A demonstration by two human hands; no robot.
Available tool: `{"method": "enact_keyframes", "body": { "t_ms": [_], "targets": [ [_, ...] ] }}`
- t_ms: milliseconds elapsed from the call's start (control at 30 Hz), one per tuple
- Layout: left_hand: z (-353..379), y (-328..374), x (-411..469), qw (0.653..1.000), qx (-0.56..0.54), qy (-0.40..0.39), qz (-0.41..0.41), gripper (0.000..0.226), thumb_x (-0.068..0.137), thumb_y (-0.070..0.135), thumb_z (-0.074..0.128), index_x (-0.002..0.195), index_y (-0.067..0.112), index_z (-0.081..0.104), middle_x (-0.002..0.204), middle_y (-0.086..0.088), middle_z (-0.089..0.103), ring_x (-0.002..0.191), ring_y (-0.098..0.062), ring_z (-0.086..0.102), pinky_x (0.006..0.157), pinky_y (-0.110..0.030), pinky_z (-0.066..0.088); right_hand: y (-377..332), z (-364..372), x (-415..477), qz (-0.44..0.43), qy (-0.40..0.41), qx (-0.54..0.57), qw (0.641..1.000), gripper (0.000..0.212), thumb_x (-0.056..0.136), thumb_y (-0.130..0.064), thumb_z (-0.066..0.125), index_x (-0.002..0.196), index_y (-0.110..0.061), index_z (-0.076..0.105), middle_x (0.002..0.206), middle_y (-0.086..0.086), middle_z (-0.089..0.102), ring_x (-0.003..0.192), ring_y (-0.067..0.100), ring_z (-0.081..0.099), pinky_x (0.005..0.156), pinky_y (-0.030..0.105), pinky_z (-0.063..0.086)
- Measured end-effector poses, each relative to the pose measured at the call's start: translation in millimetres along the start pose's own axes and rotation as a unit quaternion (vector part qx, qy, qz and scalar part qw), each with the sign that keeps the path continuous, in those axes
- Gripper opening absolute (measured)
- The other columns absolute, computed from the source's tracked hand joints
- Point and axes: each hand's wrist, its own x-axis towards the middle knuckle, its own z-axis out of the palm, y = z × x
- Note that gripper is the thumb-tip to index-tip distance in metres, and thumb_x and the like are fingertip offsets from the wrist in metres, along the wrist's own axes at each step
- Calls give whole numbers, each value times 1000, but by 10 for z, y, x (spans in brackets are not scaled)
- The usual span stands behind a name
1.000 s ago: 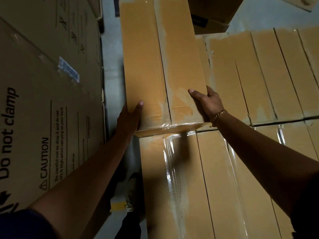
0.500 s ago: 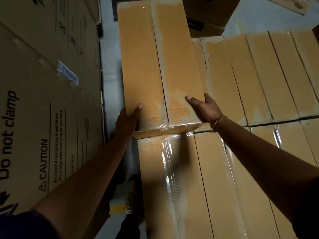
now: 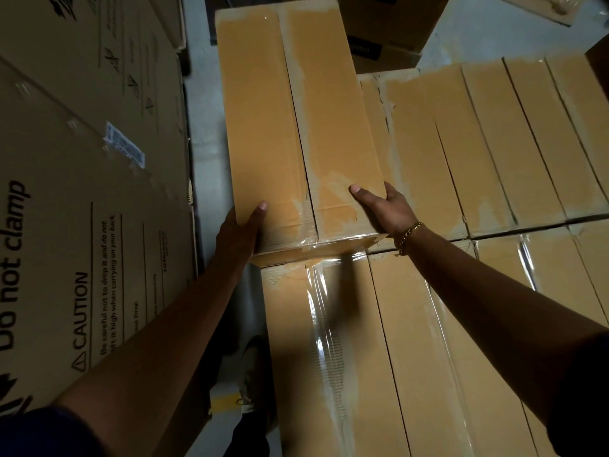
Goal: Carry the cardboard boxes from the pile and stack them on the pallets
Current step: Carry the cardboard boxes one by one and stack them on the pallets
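Observation:
A long tan cardboard box (image 3: 290,127) with a taped centre seam lies lengthwise in front of me, its near end raised above the stacked layer. My left hand (image 3: 239,229) grips its near left corner, thumb on top. My right hand (image 3: 384,209), with a gold bracelet at the wrist, grips the near right corner, thumb on top. Below and to the right lies a layer of similar long boxes (image 3: 494,153) side by side, and a nearer row (image 3: 379,341) covered in clear film. The pallet itself is hidden.
A large brown carton (image 3: 82,192) printed "Do not clamp" and "CAUTION" stands close on the left. A narrow strip of grey floor (image 3: 204,133) runs between it and the stack. More dark cartons (image 3: 389,31) sit at the far end. My shoe (image 3: 253,374) shows below.
The held box has slid a little toward me and downward in view, with both hands keeping their hold on its near corners.

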Motion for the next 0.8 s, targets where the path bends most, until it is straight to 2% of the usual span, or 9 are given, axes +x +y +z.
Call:
{"method": "enact_keyframes", "body": {
  "t_ms": [133, 200, 267, 333, 467, 567, 633, 700, 800],
  "targets": [
    [-7, 14, -15, 1000, 7, 3, 1, 105, 63, 84, 64, 148, 24, 47, 137, -1, 61, 124, -23, 58, 108, -50, 47, 1, 4, -11, 9, 2, 0, 1000, 104, 80, -66, 71, 160, -17, 25, 163, 9, 33, 148, 26, 35, 115, 37, 30],
    [-14, 11, -11, 1000, 3, 3, 4, 98, 70, 80, 66, 147, 23, 47, 136, -1, 61, 124, -23, 58, 108, -50, 47, -4, 19, -21, 14, 3, 7, 1000, 104, 80, -66, 71, 160, -17, 25, 163, 9, 33, 148, 26, 35, 116, 37, 30],
    [-10, 6, 3, 1000, 2, 7, 11, 82, 82, 68, 67, 147, 22, 48, 136, -2, 61, 124, -23, 58, 109, -49, 46, 0, 32, -33, 14, 4, 8, 1000, 104, 81, -65, 71, 160, -16, 25, 163, 8, 33, 147, 26, 35, 114, 35, 30],
    [4, -26, 28, 1000, 5, 14, 15, 78, 86, 63, 66, 148, 20, 47, 137, -3, 60, 124, -24, 58, 110, -49, 45, 13, 35, -30, 11, 5, 7, 1000, 103, 81, -65, 71, 160, -16, 25, 163, 8, 33, 147, 26, 35, 114, 35, 30],
    [6, -11, 8, 1000, 13, 13, 15, 93, 77, 75, 64, 149, 21, 44, 139, -3, 59, 126, -25, 56, 110, -49, 45, -6, 10, -65, 10, -6, 9, 1000, 105, 80, -68, 71, 160, -19, 25, 162, 8, 35, 146, 27, 37, 113, 37, 32],
    [-36, 23, -53, 1000, 23, 9, 14, 103, 71, 83, 63, 153, 24, 38, 146, -3, 53, 131, -26, 52, 111, -51, 43, -28, -30, -189, 5, -25, 9, 1000, 116, 66, -79, 69, 159, -24, 26, 160, 9, 37, 140, 29, 43, 113, 45, 39],
    [-61, 76, -151, 999, 28, 24, 9, 113, 70, 83, 63, 158, 24, 26, 157, -7, 40, 141, -29, 43, 116, -53, 37, -40, -114, -310, 3, -28, 8, 1000, 115, 64, -78, 67, 159, -27, 26, 159, 8, 37, 138, 29, 44, 112, 51, 42],
    [-96, 140, -302, 998, 40, 51, 2, 110, 77, 76, 65, 161, 22, 18, 164, -9, 29, 147, -30, 34, 118, -52, 32, -48, -253, -454, -10, -23, 4, 1000, 109, 72, -74, 71, 159, -28, 26, 159, 7, 39, 140, 27, 43, 113, 46, 40],
    [-178, 176, -531, 997, 48, 60, 22, 113, 67, 88, 63, 154, 24, 31, 155, -10, 43, 138, -33, 46, 110, -57, 43, -92, -530, -740, -34, -19, -7, 999, 98, 80, -65, 72, 159, -27, 28, 160, 7, 39, 143, 26, 41, 113, 43, 38]
  ]
}}
